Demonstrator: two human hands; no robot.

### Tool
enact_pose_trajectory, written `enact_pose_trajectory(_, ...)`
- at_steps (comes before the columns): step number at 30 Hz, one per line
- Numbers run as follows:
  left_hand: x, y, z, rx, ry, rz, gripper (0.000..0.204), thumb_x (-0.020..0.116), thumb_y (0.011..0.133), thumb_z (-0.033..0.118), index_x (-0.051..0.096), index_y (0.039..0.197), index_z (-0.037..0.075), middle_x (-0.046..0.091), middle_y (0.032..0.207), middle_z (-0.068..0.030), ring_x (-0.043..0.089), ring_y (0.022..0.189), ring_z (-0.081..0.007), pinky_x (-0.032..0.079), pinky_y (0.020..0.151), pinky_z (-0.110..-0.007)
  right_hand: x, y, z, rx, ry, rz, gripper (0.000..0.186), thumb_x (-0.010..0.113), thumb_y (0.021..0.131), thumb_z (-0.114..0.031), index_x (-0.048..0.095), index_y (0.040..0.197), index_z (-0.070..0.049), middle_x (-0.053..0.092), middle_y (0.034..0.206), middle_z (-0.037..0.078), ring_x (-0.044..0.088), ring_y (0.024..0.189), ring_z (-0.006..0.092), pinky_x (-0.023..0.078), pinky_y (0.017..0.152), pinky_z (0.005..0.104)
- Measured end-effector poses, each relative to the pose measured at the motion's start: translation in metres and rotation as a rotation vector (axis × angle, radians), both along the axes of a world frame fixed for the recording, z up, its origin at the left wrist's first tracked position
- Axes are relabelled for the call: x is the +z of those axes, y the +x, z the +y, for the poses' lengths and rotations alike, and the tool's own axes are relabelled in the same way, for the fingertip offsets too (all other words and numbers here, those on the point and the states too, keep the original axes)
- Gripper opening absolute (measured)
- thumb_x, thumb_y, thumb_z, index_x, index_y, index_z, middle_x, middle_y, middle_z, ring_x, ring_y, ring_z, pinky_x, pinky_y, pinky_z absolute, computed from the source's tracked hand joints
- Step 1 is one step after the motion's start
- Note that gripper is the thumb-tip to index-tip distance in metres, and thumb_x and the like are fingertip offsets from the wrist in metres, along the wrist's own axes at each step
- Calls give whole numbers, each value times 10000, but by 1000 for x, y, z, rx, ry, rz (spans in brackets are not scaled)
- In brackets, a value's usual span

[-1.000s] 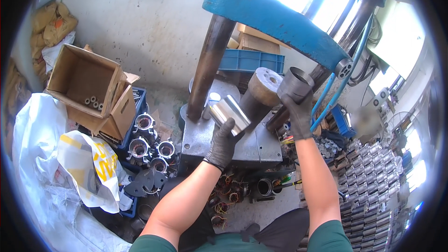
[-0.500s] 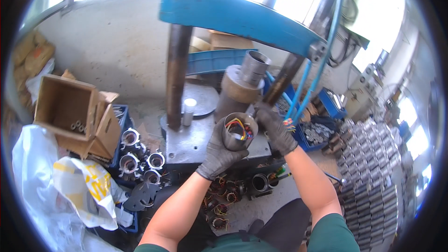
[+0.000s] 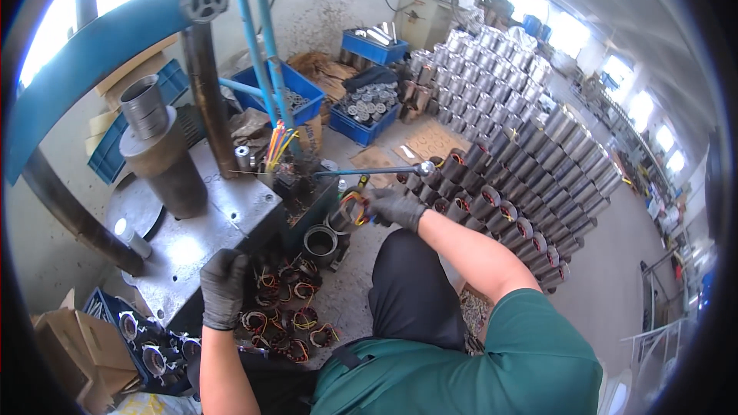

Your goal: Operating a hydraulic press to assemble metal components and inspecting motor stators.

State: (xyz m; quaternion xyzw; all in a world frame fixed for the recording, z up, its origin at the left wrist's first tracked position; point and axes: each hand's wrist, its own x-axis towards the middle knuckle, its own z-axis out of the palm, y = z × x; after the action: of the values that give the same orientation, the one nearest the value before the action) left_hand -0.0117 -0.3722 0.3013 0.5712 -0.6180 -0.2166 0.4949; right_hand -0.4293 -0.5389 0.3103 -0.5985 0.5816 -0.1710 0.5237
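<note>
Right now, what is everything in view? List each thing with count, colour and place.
Press table: one, grey metal, left of centre.
Steel cylinder: one, grey, upright on a dark post on the press.
Wound stator: one, grey with coloured wires, in the right hand.
Loose stators: many, copper windings, on the floor below the table.
Stacked stators: many, silver, rows on the right.
Blue crates: several, behind.
Cardboard box: one, brown, lower left.
Left hand: dark glove, on the table edge.
Right hand: dark glove, holding the stator.

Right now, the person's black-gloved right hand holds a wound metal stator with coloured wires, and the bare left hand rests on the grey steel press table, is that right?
Not quite: in the head view the left hand is not bare; it wears a black glove like the right hand. It does rest at the edge of the grey steel press table, and the right hand holds the wound metal stator.
</note>
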Motion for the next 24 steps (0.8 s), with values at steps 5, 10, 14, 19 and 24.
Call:
enact_pose_trajectory(5,-5,-1,8,-88,77,76,252,729,1060,251,717,1053,0,690,841,-95,601,796,-194,520,763,-375,-42,-129,2,-719,41,-334,144,665,952,-214,640,865,-101,629,692,47,521,478,175,423,430,361)
enact_pose_trajectory(10,-11,-26,15,-271,107,-130,229,776,969,148,712,1131,-1,714,1018,-147,699,953,-325,555,888,-418,-76,-226,49,-1188,-23,-618,171,642,992,-199,622,834,-136,587,618,26,505,420,155,378,379,339)
enact_pose_trajectory(14,-20,-43,13,-405,281,-446,311,834,872,119,728,1148,23,711,1025,-185,705,959,-385,577,851,-432,-90,-299,100,-1576,-440,-648,66,655,969,-159,677,907,-149,607,638,-10,532,438,151,411,391,323)
enact_pose_trajectory(19,-29,-56,16,-500,363,-321,352,829,881,63,719,1211,13,713,1070,-154,727,924,-283,596,815,-392,-98,-422,177,-1870,-898,-538,71,647,951,-106,711,955,-133,617,711,-18,553,525,124,417,465,292)
enact_pose_trajectory(24,-36,-58,13,-499,370,-311,369,836,879,67,716,1222,8,712,1069,-149,732,910,-268,605,804,-389,-102,-551,259,-2179,-728,-332,222,636,962,-88,776,1120,-17,749,917,94,734,732,213,598,635,377)
